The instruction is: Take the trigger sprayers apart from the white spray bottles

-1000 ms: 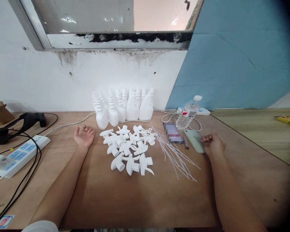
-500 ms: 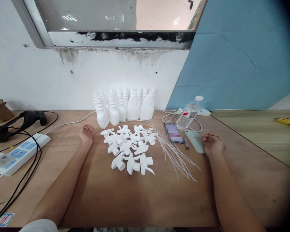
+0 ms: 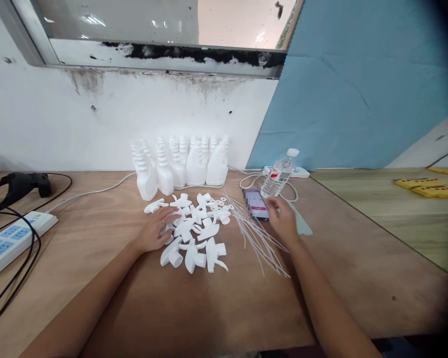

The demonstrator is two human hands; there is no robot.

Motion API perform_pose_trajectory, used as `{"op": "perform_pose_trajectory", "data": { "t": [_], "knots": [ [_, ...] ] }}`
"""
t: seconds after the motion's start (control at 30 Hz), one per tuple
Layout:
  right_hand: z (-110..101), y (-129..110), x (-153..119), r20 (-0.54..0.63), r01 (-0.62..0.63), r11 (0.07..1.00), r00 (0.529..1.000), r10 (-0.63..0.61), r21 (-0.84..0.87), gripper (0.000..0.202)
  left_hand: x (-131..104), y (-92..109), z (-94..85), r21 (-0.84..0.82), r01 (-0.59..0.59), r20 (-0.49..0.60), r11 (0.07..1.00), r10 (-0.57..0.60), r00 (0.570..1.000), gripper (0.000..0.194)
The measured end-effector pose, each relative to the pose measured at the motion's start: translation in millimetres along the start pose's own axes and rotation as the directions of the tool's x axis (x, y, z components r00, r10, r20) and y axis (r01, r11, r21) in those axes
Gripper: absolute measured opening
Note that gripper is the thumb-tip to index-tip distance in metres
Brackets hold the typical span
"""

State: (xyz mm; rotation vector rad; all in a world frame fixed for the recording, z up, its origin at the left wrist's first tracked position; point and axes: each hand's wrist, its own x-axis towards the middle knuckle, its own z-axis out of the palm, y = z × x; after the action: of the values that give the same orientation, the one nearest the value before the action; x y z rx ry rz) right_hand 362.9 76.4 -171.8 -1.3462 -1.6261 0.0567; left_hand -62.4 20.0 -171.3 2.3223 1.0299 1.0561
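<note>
My left hand rests at the left side of a pile of white trigger spray heads, fingers spread over the nearest ones. It shows no clear grip on any of them. My right hand is beside the right edge of a lit smartphone, its fingers loosely bent and apart. Under and behind that hand lies a pale green phone, partly covered. Thin white dip tubes lie fanned out between the spray heads and my right forearm. Small white rings sit at the pile's upper right.
White spray bottles stand in a group against the wall. A clear water bottle stands behind the phones, near a white cable. At left are a power strip, black cables and a black headset. Yellow objects lie far right.
My left hand has moved right, from bare table onto the spray heads, its fingers opening out. My right hand has moved left from the pale phone to the lit smartphone. The view has swung right.
</note>
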Motion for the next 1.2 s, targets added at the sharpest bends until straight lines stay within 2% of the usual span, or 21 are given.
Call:
{"op": "perform_pose_trajectory", "data": {
  "t": [0.03, 0.1, 0.17, 0.23, 0.33, 0.47, 0.6, 0.67, 0.73, 0.83, 0.93, 1.0, 1.07, 1.13, 1.2],
  "knots": [
    [5, -14, -2, 0.127, 0.140, 0.987, 0.983, -0.129, -0.076, 0.024, 0, -1, 1.0, 0.011, 0.000, -0.014, 1.000, 0.000, 1.000, 0.043],
    [15, -39, -8, 0.314, 0.337, 0.931, 0.906, -0.282, -0.138, 0.036, 1, -5, 3.6, 0.029, -0.001, -0.055, 1.000, 0.003, 0.998, 0.039],
    [24, -57, -14, 0.406, 0.438, 0.892, 0.839, -0.362, -0.110, 0.044, 1, -10, 6.6, 0.028, -0.003, -0.098, 1.000, 0.006, 0.995, 0.036],
    [30, -67, -18, 0.449, 0.484, 0.871, 0.797, -0.403, -0.078, 0.049, 1, -14, 8.9, 0.010, -0.009, -0.137, 1.000, 0.010, 0.990, 0.032],
    [34, -71, -22, 0.474, 0.515, 0.857, 0.763, -0.440, -0.034, 0.053, 2, -17, 7.8, -0.017, -0.011, -0.186, 1.000, 0.008, 0.982, 0.029],
    [34, -75, -25, 0.520, 0.503, 0.862, 0.719, -0.461, 0.070, 0.055, 5, -9, -1.0, -0.045, 0.028, -0.276, 0.999, -0.039, 0.960, 0.027],
    [35, -92, -32, 0.571, 0.407, 0.887, 0.684, -0.454, 0.218, 0.052, 6, 5, -6.1, -0.102, 0.165, -0.418, 0.981, -0.192, 0.888, 0.027],
    [38, -103, -37, 0.580, 0.362, 0.890, 0.675, -0.455, 0.277, 0.050, 7, 14, -4.7, -0.174, 0.245, -0.420, 0.954, -0.296, 0.858, 0.030],
    [41, -113, -43, 0.585, 0.332, 0.884, 0.663, -0.466, 0.328, 0.047, 9, 25, -0.8, -0.273, 0.302, -0.374, 0.913, -0.390, 0.841, 0.030],
    [45, -126, -51, 0.572, 0.256, 0.877, 0.677, -0.464, 0.407, 0.042, 15, 42, 7.8, -0.467, 0.347, -0.287, 0.813, -0.511, 0.810, 0.032],
    [48, -132, -55, 0.550, 0.142, 0.856, 0.712, -0.437, 0.496, 0.037, 20, 54, 16.8, -0.632, 0.375, -0.197, 0.678, -0.608, 0.769, 0.036],
    [50, -130, -53, 0.517, 0.105, 0.842, 0.747, -0.418, 0.529, 0.031, 22, 57, 21.4, -0.693, 0.398, -0.116, 0.601, -0.638, 0.761, 0.036],
    [51, -120, -47, 0.448, 0.130, 0.859, 0.808, -0.382, 0.496, 0.029, 21, 57, 24.3, -0.719, 0.425, -0.033, 0.551, -0.637, 0.770, 0.033],
    [52, -102, -38, 0.360, 0.211, 0.902, 0.864, -0.352, 0.376, 0.030, 21, 57, 25.6, -0.715, 0.451, 0.027, 0.535, -0.623, 0.782, 0.032],
    [53, -81, -29, 0.315, 0.320, 0.930, 0.877, -0.363, 0.180, 0.029, 20, 57, 25.8, -0.697, 0.473, 0.053, 0.538, -0.620, 0.783, 0.032]
  ]
}}
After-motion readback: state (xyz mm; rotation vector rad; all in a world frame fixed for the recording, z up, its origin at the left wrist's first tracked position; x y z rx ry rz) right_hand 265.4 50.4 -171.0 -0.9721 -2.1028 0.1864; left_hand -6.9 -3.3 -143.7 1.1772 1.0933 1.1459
